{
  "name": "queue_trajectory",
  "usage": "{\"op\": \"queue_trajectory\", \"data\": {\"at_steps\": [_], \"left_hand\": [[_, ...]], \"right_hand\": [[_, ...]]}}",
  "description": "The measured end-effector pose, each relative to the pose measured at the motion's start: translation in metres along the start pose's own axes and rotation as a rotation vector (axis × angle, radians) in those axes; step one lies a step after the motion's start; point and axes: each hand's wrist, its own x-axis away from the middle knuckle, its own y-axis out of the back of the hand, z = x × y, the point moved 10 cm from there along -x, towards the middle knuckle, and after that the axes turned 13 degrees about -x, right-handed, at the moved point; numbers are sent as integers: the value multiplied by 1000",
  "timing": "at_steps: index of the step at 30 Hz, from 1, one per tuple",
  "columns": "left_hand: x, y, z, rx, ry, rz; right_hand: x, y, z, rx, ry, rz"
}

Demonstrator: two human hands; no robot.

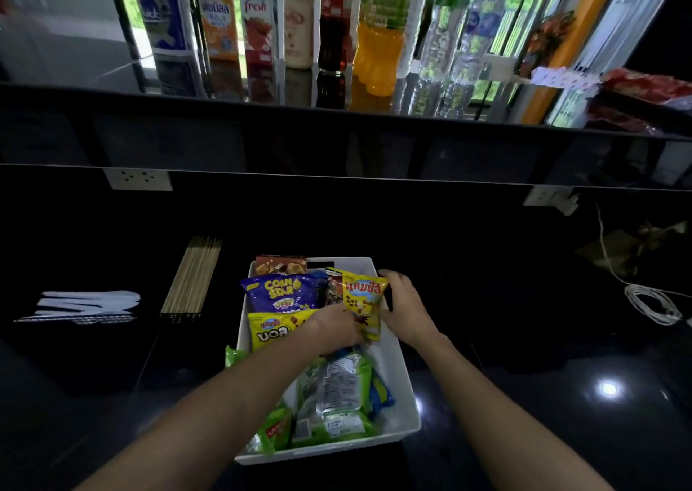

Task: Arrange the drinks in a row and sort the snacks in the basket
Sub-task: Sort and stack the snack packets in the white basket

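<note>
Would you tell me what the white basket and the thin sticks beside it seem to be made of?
White rectangular basket: likely moulded plastic, smooth, with thin uniform walls. Bundle of thin tan sticks: probably wood or bamboo, matt, pale and straight.

Both bare forearms reach forward, the hands close together. The left hand (335, 331) pinches the lower edge of a yellow packet (363, 295); the right hand (402, 305) grips its right side.

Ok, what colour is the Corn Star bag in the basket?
The bag is purple with yellow lettering; head view.
</note>
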Motion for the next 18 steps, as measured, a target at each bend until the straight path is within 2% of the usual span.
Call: {"op": "queue_trajectory", "data": {"at_steps": [4,7,10,14,16,18], "left_hand": [[-10,-13,-4,114,-21,44],[-10,-6,4,172,26,-14],[-4,-1,21,228,98,-98],[9,-9,41,329,246,-112],[15,-10,45,404,284,-162],[19,-9,48,491,293,-237]], "right_hand": [[24,13,-9,-118,-28,-53],[35,16,-12,-219,-62,-53],[39,7,-10,-274,-116,109],[39,-4,-7,-252,-252,278],[40,-20,-3,-151,-291,380],[40,-33,4,106,-234,446]]}}
